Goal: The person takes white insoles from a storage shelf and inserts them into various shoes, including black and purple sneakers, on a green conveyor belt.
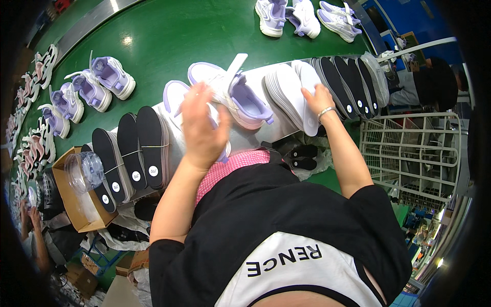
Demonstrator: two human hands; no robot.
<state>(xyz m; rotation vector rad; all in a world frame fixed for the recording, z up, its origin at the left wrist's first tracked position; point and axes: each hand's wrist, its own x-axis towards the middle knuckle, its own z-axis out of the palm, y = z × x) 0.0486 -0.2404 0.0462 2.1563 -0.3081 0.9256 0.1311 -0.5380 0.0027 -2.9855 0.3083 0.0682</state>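
Observation:
My right hand [320,101] is closed on the edge of a white insole [308,87], its thumb on top. That insole lies at the right side of a stack of white insoles [283,94]. My left hand [202,125] is smeared by motion in front of a white and lilac sneaker [175,96] and hides much of it; whether it touches the shoe I cannot tell. Between my hands sits a second white and lilac sneaker [248,105], tilted, with its tongue pulled up and its lilac inside showing.
Bundled black insoles [153,148] stand at left, more black insoles [348,84] at right. An open cardboard box [76,204] holds clear plastic pieces. Lilac sneakers [110,77] stand on the green conveyor belt [169,36]. At right is a white wire rack [409,153]. Other people work nearby.

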